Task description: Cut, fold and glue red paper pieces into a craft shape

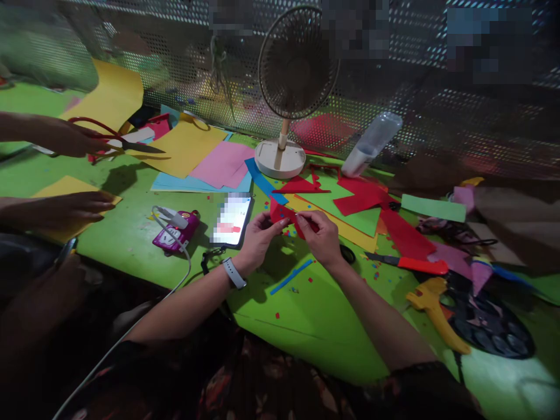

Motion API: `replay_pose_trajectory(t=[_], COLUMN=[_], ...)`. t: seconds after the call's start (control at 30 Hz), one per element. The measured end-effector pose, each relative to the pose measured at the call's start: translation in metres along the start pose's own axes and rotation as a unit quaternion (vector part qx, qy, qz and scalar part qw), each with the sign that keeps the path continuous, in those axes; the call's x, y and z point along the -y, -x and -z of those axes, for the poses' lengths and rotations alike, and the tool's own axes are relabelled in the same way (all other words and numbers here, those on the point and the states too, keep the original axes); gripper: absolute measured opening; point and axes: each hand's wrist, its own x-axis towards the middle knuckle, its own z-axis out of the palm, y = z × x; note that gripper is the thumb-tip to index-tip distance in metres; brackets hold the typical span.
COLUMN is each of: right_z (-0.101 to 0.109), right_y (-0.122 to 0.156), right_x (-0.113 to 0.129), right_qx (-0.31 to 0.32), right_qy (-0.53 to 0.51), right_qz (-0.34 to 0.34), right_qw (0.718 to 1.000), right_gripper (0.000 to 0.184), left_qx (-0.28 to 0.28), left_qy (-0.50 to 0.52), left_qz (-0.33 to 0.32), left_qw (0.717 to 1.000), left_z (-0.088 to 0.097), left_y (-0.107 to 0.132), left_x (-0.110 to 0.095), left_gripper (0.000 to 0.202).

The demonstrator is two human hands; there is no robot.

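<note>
Both of my hands hold a small piece of red paper [285,214] above the green table [315,315]. My left hand [259,236], with a white watch on its wrist, pinches the paper's left end. My right hand [322,233] pinches its right side with fingers curled. A phone [233,220] with a lit screen lies just left of my left hand. A thin blue paper strip [291,276] lies on the table below my hands.
A small standing fan [293,87] and a clear bottle [371,143] stand behind. Coloured paper sheets [210,157] and red scraps [363,195] cover the table. Red-handled scissors [411,262], a yellow glue gun [433,309] lie right. Another person's hands at left hold red scissors [109,137] and yellow paper.
</note>
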Motion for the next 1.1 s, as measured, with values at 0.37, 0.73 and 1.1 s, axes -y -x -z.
replay_pose_trajectory(t=[0.37, 0.73, 1.1], right_z=[-0.0001, -0.0005, 0.0], right_y=[0.0005, 0.0001, -0.0002], right_x=[-0.0014, -0.0055, 0.0], right_qx=[0.003, 0.008, 0.006], right_qy=[-0.01, -0.019, -0.032], right_qz=[-0.018, -0.023, -0.018], right_qw=[1.0, 1.0, 0.999], right_gripper=[0.019, 0.02, 0.018], left_qx=[-0.003, 0.002, -0.006], left_qy=[0.002, 0.003, 0.011], left_qz=[0.002, 0.002, -0.023], left_qw=[1.0, 1.0, 1.0], left_z=[-0.0005, 0.0004, 0.0013], left_y=[0.001, -0.0005, -0.0002], left_x=[-0.0007, 0.0007, -0.0005], left_gripper=[0.025, 0.027, 0.033])
